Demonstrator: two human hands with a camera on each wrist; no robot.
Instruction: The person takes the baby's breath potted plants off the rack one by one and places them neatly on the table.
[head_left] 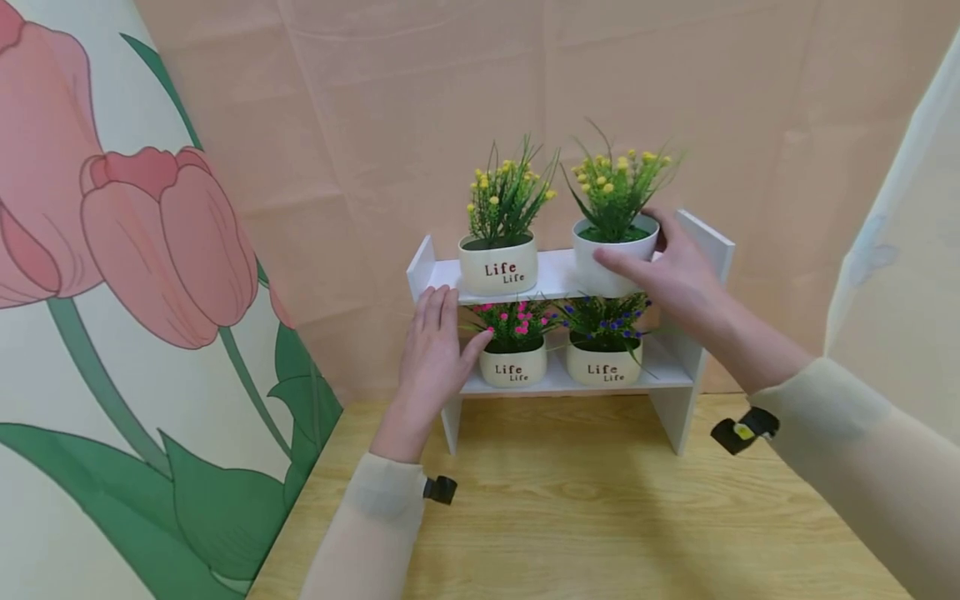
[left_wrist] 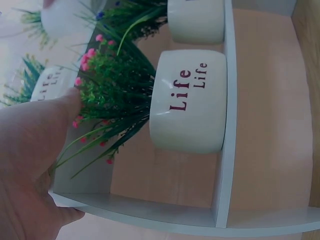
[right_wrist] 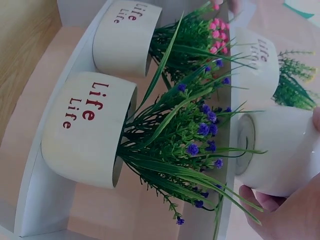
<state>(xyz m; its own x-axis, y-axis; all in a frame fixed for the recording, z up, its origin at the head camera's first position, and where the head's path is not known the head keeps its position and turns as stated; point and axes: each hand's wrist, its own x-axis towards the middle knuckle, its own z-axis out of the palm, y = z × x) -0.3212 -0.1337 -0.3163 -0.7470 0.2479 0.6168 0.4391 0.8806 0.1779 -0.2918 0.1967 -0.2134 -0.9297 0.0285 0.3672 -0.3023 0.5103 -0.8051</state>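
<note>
My right hand (head_left: 686,271) grips a plain white pot (head_left: 615,250) of yellow flowers, thumb across its front and fingers behind its right side. This pot is at the right end of the upper board of a small white shelf (head_left: 671,367); its underside shows in the right wrist view. My left hand (head_left: 435,350) rests at the shelf's upper left corner, fingers extended and thumb spread apart. To its right on the upper board stands a cream "Life" pot (head_left: 498,268) with yellow flowers. Below are matching pots with pink flowers (left_wrist: 190,100) and blue flowers (right_wrist: 90,130).
The shelf stands on a wood-grain table (head_left: 555,500), against a pinkish cloth backdrop (head_left: 375,167). A panel with painted tulips (head_left: 165,250) rises on the left. Whitish cloth (head_left: 900,217) hangs at the right. The shelf's side panels rise above the upper board.
</note>
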